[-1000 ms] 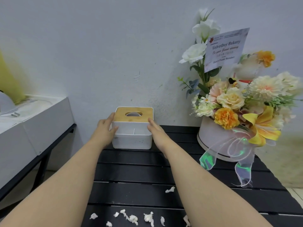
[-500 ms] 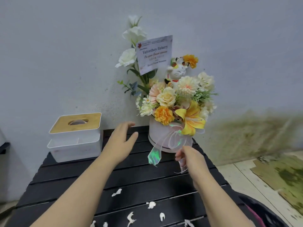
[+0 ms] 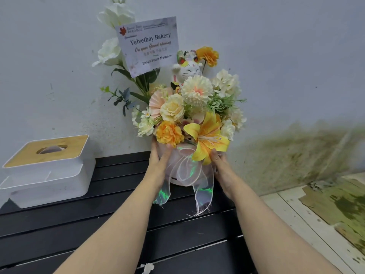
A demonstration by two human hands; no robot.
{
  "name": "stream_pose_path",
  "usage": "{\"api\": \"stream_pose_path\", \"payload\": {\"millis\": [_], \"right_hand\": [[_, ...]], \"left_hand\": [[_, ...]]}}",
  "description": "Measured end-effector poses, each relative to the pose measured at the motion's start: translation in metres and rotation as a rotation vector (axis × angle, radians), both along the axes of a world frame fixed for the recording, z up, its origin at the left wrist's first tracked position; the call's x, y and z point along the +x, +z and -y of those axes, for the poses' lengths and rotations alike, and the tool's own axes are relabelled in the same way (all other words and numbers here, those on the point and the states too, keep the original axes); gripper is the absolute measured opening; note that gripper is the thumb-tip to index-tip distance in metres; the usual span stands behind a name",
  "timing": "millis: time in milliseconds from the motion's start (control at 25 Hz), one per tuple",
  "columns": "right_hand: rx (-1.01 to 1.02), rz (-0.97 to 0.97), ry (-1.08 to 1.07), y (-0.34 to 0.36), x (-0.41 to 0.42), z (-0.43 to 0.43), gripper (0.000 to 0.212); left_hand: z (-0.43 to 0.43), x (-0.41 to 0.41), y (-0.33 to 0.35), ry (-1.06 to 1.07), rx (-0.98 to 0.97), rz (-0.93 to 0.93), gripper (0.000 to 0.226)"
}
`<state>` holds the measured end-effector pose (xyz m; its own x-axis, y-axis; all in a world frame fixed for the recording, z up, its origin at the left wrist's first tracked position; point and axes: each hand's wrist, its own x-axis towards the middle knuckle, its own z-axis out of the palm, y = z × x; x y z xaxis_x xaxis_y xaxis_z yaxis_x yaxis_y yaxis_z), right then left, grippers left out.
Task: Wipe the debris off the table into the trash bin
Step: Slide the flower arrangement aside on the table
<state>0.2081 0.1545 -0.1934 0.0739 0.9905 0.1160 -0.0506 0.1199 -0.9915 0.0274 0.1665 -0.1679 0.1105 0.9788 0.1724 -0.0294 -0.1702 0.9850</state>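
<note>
I see the left hand point(image 3: 160, 162) and right hand point(image 3: 220, 168) clasping the flower pot point(image 3: 178, 176) on the table point(image 3: 98, 220), fingers wrapped on its sides; 1 debris scrap point(image 3: 147, 267) lies nearer the camera than the pot.

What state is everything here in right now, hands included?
Left hand: pressed on the flower pot's left side.
Right hand: pressed on the pot's right side.
Flower pot: upright, at the table's back edge, held between both hands.
Card: stands tilted among the flowers.
Tissue box: lid on, untouched.
Debris: one scrap lies on the table.
</note>
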Motion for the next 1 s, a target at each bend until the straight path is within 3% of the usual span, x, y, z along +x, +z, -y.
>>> {"api": "stream_pose_path", "payload": {"millis": [120, 200, 440, 680, 880, 1000], "right_hand": [[0.058, -0.05, -0.002, 0.003, -0.003, -0.007, 0.116], [0.07, -0.128, 0.029, 0.006, -0.01, -0.009, 0.114], [0.086, -0.144, 0.172, -0.002, -0.059, -0.007, 0.101], [-0.003, -0.123, 0.246, -0.002, -0.133, -0.018, 0.096], [-0.114, -0.111, 0.244, 0.003, -0.149, -0.018, 0.099], [-0.114, -0.004, 0.234, 0.017, -0.139, 0.003, 0.1]], "left_hand": [[-0.002, 0.0, 0.001, -0.011, -0.005, 0.01, 0.116], [-0.002, -0.001, 0.004, -0.014, 0.011, 0.027, 0.121], [-0.005, -0.061, 0.002, 0.039, 0.043, 0.005, 0.106], [-0.005, -0.132, -0.005, 0.191, -0.087, 0.061, 0.117], [0.004, -0.146, -0.004, 0.216, -0.131, 0.0, 0.117], [0.022, -0.146, -0.002, 0.159, -0.163, -0.051, 0.103]]}}
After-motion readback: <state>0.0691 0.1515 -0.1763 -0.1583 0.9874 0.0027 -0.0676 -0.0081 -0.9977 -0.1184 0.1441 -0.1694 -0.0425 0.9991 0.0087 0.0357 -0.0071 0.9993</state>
